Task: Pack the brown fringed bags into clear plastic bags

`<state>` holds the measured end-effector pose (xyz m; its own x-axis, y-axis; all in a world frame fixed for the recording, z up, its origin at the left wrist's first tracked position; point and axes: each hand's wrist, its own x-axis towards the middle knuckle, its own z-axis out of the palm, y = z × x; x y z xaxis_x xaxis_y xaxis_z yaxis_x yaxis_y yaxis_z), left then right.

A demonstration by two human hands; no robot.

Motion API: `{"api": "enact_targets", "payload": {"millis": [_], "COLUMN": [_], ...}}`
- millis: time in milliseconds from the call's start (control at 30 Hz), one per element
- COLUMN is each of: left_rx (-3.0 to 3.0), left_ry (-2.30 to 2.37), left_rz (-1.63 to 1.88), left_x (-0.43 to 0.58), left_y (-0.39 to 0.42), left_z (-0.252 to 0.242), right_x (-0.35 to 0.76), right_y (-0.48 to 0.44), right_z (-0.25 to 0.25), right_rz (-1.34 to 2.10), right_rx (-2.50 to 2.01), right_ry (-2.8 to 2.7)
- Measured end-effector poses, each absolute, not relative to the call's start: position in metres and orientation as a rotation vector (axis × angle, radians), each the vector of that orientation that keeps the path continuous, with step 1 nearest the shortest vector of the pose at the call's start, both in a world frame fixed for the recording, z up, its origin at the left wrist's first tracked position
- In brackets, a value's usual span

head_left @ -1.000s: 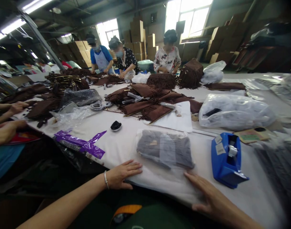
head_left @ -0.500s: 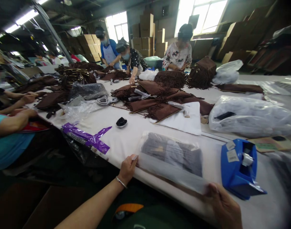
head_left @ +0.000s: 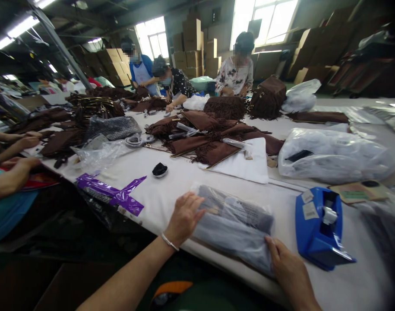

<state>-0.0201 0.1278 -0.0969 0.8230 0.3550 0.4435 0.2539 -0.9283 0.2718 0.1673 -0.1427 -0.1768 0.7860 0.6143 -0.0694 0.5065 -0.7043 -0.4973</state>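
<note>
A dark grey item lies inside a clear plastic bag [head_left: 232, 233] at the table's near edge. Printed text shows on the plastic, and a small tan piece shows under it near the left end. My left hand [head_left: 184, 218] rests on the bag's left end, fingers stretched out over the plastic. At the lower right corner, my right hand [head_left: 289, 265] pinches the bag's edge between thumb and fingers. Just right of the bag stands a blue tape dispenser [head_left: 318, 229] holding a roll of clear tape.
Brown fringed bags [head_left: 213, 134] are heaped mid-table. A large plastic sack [head_left: 333, 153] lies right, near a phone [head_left: 359, 192]. Purple tape [head_left: 111, 194] marks the left edge, near a small dish [head_left: 160, 170]. Co-workers stand across the table and at far left.
My left hand has gone from pinching the bag's lower left corner to lying on its left end. My right hand has moved up and inward, and the plastic now lies closer over the grey item.
</note>
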Motion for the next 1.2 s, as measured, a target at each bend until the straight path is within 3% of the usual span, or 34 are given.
{"api": "enact_targets", "payload": {"millis": [100,267,433,667,900,1200], "left_rx": [2.697,2.554,2.478,2.454,2.459,2.431], "left_ry": [0.234,0.293,0.26,0.273,0.293,0.31], "left_rz": [0.572,0.485,0.51,0.497,0.479,0.457], "left_x": [0.014,0.032,0.03,0.032,0.029,0.031], "left_y": [0.105,0.101,0.108,0.109,0.108,0.11], "left_z": [-0.104,-0.128,-0.133,-0.134,-0.133,-0.135], "right_x": [0.172,0.186,0.207,0.239,0.197,0.229], "right_y": [-0.143,-0.186,-0.236,-0.211,-0.227,-0.212], "right_z": [-0.174,-0.173,-0.157,-0.125,-0.146,-0.121], "right_rz": [0.365,0.502,-0.001,-0.026,-0.259,-0.149], "right_rx": [-2.479,-2.227,-2.016,-2.024,-2.208,-2.102], "right_ry": [-0.789,-0.389,0.062,-0.114,-0.137,-0.168]}}
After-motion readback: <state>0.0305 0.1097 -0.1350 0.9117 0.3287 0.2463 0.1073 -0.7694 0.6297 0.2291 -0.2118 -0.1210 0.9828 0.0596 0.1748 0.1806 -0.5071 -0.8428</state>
